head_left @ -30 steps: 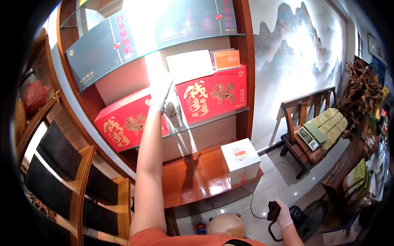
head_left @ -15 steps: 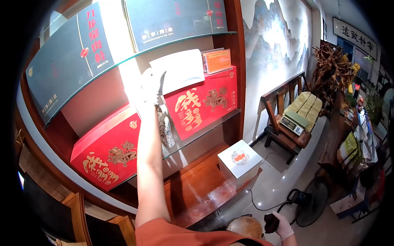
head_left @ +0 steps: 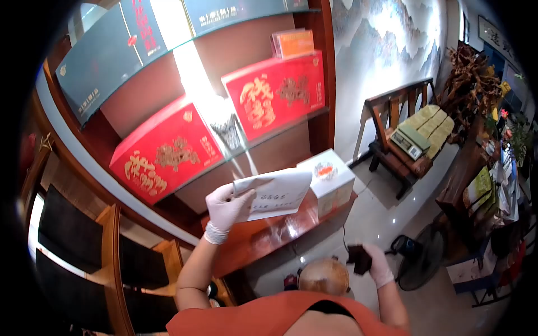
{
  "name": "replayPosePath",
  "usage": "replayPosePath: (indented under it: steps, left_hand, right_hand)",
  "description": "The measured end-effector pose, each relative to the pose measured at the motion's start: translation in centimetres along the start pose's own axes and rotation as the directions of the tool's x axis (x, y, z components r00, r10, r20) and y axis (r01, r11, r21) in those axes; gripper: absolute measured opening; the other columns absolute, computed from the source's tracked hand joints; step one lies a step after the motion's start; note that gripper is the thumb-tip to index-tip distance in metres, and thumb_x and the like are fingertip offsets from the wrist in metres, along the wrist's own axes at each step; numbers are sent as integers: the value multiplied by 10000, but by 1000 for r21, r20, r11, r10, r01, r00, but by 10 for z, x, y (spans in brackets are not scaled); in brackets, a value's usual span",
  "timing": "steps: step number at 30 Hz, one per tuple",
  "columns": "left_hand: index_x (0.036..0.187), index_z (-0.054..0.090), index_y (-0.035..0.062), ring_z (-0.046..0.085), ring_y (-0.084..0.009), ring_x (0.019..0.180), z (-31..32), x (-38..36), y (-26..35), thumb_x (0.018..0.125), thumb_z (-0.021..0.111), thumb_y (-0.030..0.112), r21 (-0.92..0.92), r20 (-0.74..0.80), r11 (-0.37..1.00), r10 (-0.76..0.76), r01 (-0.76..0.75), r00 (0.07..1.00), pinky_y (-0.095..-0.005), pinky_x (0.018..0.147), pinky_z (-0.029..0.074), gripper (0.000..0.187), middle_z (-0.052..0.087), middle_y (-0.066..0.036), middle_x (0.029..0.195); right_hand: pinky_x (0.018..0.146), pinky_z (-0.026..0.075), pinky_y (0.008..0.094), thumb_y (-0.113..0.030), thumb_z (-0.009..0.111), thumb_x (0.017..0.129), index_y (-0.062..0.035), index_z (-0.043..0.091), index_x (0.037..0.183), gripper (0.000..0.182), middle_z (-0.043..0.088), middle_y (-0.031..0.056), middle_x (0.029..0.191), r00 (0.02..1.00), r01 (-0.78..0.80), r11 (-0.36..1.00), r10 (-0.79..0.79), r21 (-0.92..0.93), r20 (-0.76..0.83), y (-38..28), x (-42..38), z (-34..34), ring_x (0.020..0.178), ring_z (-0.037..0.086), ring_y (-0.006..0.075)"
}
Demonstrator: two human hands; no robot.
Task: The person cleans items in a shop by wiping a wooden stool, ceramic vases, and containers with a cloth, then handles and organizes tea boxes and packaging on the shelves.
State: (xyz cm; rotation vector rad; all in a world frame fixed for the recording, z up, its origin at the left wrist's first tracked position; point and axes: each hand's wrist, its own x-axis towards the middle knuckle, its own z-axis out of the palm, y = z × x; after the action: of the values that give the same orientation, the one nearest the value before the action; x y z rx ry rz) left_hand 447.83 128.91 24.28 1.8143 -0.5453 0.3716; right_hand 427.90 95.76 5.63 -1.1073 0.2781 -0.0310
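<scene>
My left hand (head_left: 228, 210), in a pale glove, grips the left end of a folded white paper (head_left: 276, 195) with dark handwriting on it. The paper hangs in front of the wooden ledge and partly covers a white box (head_left: 330, 178) there. Lower right, my right hand (head_left: 376, 264), also gloved, is closed on a small dark object (head_left: 358, 260) that I cannot identify. Two red boxes with gold lettering, a left one (head_left: 168, 151) and a right one (head_left: 277, 92), stand on the glass shelf beyond, with a patterned vase (head_left: 226, 134) between them.
An orange card holder (head_left: 296, 43) tops the right red box. A round wooden stool (head_left: 323, 276) is below, near a black fan (head_left: 423, 260). At right, a wooden chair (head_left: 400, 168) bears a scale (head_left: 411, 141). Dark-backed chairs (head_left: 70, 224) are at left.
My left hand has come down and back from the shelf, bringing the white paper off the right red box. My right hand has risen slightly, still holding the dark object. The view has shifted.
</scene>
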Motion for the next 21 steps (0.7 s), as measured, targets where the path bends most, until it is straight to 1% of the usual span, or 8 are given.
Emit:
replayPosePath:
  steps: [3,9,11,13,15,17,19,21]
  left_hand:
    - [975,674,-41,599,-64,762,17,-46,5,752,731,-8,10,-73,1000,22,-22,997,-219,680,499,232,667,-17,850]
    - [983,664,-46,604,-77,763,34,-91,13,738,749,-3,-96,-155,990,-121,107,980,-231,684,505,262,672,-36,863]
    - [977,659,-47,605,-82,764,47,-97,24,735,756,0,-269,-112,907,-365,326,924,-235,683,508,265,671,-45,863]
    - [953,640,-55,603,-85,765,60,-103,29,757,726,-2,-632,35,694,-420,345,907,-235,675,502,220,666,-50,881]
    - [967,648,-49,610,-96,770,52,-111,9,769,708,2,-239,37,955,-170,174,985,-242,683,506,213,665,-52,888]
    - [966,660,-63,626,-127,785,60,-113,23,782,697,31,-500,72,719,-520,482,851,-271,714,513,210,674,-81,902]
    - [985,646,-79,632,-142,789,59,-113,26,788,689,30,-529,44,684,-568,502,822,-279,730,516,229,674,-102,929]
    - [1041,619,-85,643,-168,820,57,-120,18,804,674,49,-586,54,625,-606,517,794,-294,750,522,278,665,-122,960]
  right_hand:
    - [549,476,239,-354,413,951,40,628,1058,461,670,120,867,1000,4,998,-4,57,-2,-35,16,7,673,618,148]
    - [653,524,311,-201,496,930,23,571,1160,330,634,160,1054,894,421,902,-430,-94,-124,-130,-4,124,773,634,188]
    - [823,495,376,-185,558,876,-31,558,1200,359,595,159,1161,343,844,133,-878,-519,333,-121,11,149,979,602,254]
    - [969,397,424,-181,609,798,-94,556,1221,435,563,132,1230,267,916,-77,-616,-394,741,-126,14,190,1112,534,295]
    - [962,401,432,-153,626,761,-89,564,1209,457,537,154,1259,247,836,-294,-554,-464,795,-98,19,208,1070,551,323]
    - [977,378,415,-145,600,776,-112,594,1170,395,588,94,1204,305,770,-271,-638,-577,707,-89,45,185,1068,563,236]
    - [877,461,386,-58,604,750,-63,655,1060,315,655,106,1051,371,714,-88,-793,-695,483,-90,71,142,1005,597,261]
    - [731,518,340,-84,562,841,-10,645,1063,248,672,118,960,789,425,431,-607,-796,92,-69,102,70,804,652,240]
